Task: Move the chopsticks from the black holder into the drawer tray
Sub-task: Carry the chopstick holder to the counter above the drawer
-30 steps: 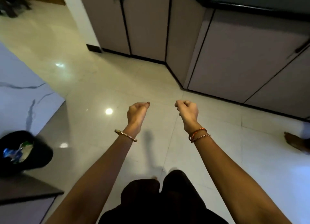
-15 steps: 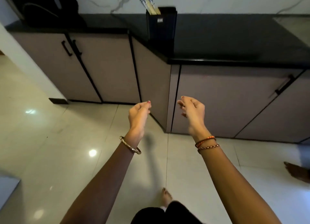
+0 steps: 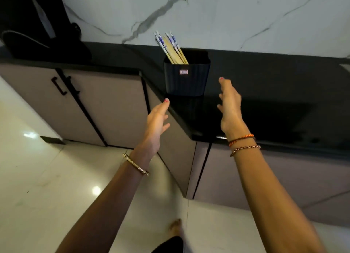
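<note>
A black ribbed holder stands on the dark countertop near its inner corner. Several chopsticks, tan with blue-and-white patterned tops, lean to the left out of it. My left hand is stretched out below and left of the holder, fingers apart, holding nothing. My right hand reaches over the counter just right of the holder, also open and empty. Neither hand touches the holder. No drawer tray is in view.
Beige cabinet doors with a black handle run under the counter. A dark appliance sits at the back left. White marble wall rises behind. Glossy floor tiles lie below, with my foot showing.
My view has lifted from the floor to the counter. Both hands have gone from loose fists to spread fingers and moved forward toward the holder.
</note>
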